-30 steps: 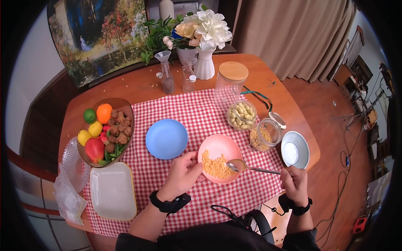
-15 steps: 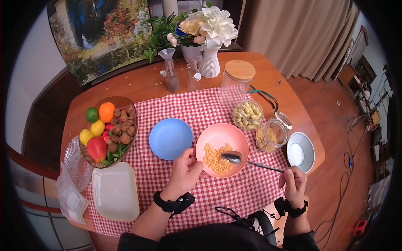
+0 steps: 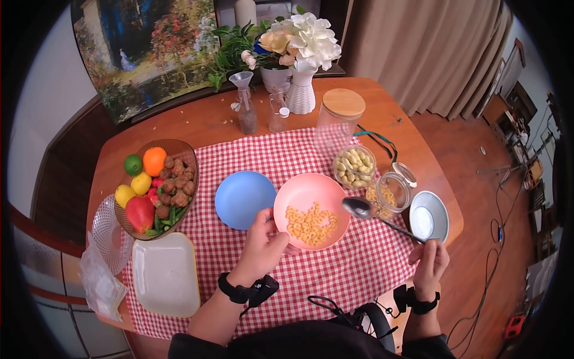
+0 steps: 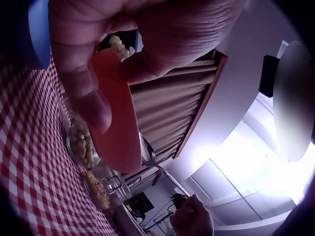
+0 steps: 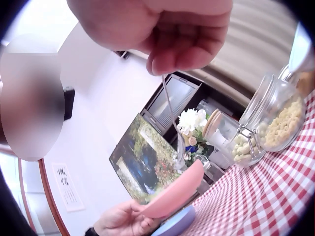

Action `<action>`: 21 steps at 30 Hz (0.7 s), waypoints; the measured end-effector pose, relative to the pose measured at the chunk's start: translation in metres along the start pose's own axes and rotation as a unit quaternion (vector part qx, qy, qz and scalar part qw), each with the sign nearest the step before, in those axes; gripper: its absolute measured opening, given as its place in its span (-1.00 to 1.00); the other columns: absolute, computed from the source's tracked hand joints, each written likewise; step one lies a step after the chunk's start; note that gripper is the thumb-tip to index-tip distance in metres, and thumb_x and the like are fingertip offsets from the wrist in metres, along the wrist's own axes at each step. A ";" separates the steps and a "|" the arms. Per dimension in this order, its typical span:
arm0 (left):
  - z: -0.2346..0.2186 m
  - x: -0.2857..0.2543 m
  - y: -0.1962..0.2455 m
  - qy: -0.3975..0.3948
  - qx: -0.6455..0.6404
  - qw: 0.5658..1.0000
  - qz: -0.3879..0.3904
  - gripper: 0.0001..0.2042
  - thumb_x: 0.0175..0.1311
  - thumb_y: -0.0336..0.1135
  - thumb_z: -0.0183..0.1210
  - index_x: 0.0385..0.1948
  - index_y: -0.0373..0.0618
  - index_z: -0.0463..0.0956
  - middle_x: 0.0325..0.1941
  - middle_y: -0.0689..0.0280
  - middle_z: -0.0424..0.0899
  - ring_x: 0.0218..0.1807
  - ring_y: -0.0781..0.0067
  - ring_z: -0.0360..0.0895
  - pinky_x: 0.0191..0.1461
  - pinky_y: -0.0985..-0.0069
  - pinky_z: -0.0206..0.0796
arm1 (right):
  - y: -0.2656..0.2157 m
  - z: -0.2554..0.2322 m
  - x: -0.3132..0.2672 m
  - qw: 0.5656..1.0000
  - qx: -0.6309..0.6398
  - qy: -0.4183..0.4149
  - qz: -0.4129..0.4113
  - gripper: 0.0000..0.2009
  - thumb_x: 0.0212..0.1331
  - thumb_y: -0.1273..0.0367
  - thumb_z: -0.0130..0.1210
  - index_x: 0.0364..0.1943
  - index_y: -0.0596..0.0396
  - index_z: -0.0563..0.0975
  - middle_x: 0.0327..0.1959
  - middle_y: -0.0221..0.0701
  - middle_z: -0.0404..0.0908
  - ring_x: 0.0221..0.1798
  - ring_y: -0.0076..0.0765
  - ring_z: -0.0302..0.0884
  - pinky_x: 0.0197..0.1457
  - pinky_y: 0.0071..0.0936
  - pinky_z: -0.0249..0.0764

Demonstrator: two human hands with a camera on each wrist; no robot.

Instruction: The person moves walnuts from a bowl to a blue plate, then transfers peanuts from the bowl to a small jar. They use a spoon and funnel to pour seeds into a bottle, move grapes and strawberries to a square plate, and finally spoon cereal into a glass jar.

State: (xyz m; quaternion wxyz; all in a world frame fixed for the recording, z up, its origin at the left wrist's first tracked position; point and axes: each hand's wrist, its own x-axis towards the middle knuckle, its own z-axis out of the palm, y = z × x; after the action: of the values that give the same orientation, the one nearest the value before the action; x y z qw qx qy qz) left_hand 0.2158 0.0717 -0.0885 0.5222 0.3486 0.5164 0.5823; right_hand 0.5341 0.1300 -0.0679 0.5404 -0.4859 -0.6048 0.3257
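My left hand (image 3: 261, 248) holds a pink bowl (image 3: 308, 186) at its left rim, thumb and fingers on either side of the wall. Small yellow macaroni-like pieces (image 3: 311, 224) lie spread over the near part of the bowl. In the left wrist view the bowl (image 4: 117, 123) appears edge-on, above the cloth. My right hand (image 3: 429, 266) pinches the end of a metal spoon (image 3: 357, 207) with a long, thin handle. The spoon's head is just past the bowl's right rim, near a glass jar (image 3: 399, 190) of similar yellow pieces. A blue plate (image 3: 245, 199) is left of the bowl.
Behind the open jar stand a jar of peanuts (image 3: 354, 166) and a wooden-lidded jar (image 3: 342, 103). A metal bowl (image 3: 439, 222) sits near the right table edge. Leftward are a fruit basket (image 3: 190, 160) and a white rectangular dish (image 3: 164, 275) on the checked cloth (image 3: 239, 149).
The spoon has come out of the pink bowl, moving right past its rim. The pieces have spread across the bowl, which has shifted slightly left and closer to the blue plate.
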 end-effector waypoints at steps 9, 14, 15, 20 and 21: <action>-0.007 0.000 0.008 0.022 0.050 0.998 0.040 -0.50 0.19 -0.60 -0.07 0.20 -0.34 0.04 -0.06 -0.02 0.49 -0.34 0.38 0.63 -0.33 0.54 0.55 | 0.000 -0.012 0.011 0.975 0.058 -0.087 0.194 -0.71 0.30 0.33 -0.09 -0.59 0.13 0.43 -0.76 -0.49 0.37 -0.75 -0.65 0.25 -0.69 -0.67 0.13; -0.005 -0.002 0.007 0.035 0.039 0.997 0.056 -0.50 0.19 -0.60 -0.06 0.19 -0.32 0.05 -0.10 0.00 0.48 -0.37 0.40 0.63 -0.36 0.58 0.54 | -0.001 -0.003 0.013 0.980 0.075 -0.083 0.166 -0.70 0.31 0.32 -0.10 -0.58 0.13 0.42 -0.75 -0.49 0.37 -0.75 -0.65 0.25 -0.68 -0.68 0.13; -0.004 -0.004 0.007 0.040 0.027 0.998 0.051 -0.50 0.18 -0.60 -0.06 0.19 -0.32 0.05 -0.10 0.00 0.48 -0.37 0.40 0.63 -0.36 0.58 0.54 | 0.000 -0.004 0.013 0.986 0.071 -0.063 0.139 -0.70 0.31 0.31 -0.10 -0.57 0.13 0.42 -0.74 -0.49 0.37 -0.74 -0.65 0.26 -0.67 -0.69 0.14; -0.005 -0.007 0.002 0.030 -0.005 0.998 0.054 -0.50 0.18 -0.60 -0.06 0.19 -0.31 0.05 -0.11 0.03 0.49 -0.38 0.41 0.62 -0.37 0.57 0.54 | -0.006 0.011 0.008 0.997 0.026 -0.074 0.012 -0.75 0.36 0.36 -0.13 -0.47 0.17 0.43 -0.71 -0.48 0.39 -0.67 -0.62 0.32 -0.57 -0.67 0.22; -0.008 -0.006 -0.001 -0.002 -0.029 0.999 0.041 -0.51 0.18 -0.60 -0.06 0.19 -0.31 0.07 -0.13 0.05 0.50 -0.39 0.42 0.62 -0.37 0.57 0.54 | 0.000 0.011 0.008 0.995 0.016 -0.101 -0.021 -0.78 0.36 0.40 -0.15 -0.43 0.19 0.43 -0.69 -0.46 0.43 -0.63 -0.62 0.34 -0.53 -0.66 0.25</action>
State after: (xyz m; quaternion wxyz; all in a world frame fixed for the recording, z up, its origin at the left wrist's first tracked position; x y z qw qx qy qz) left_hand 0.2100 0.0643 -0.0904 0.5089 0.3548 0.4838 0.6173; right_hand 0.5239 0.1387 -0.0672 0.4909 -0.4290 -0.6610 0.3715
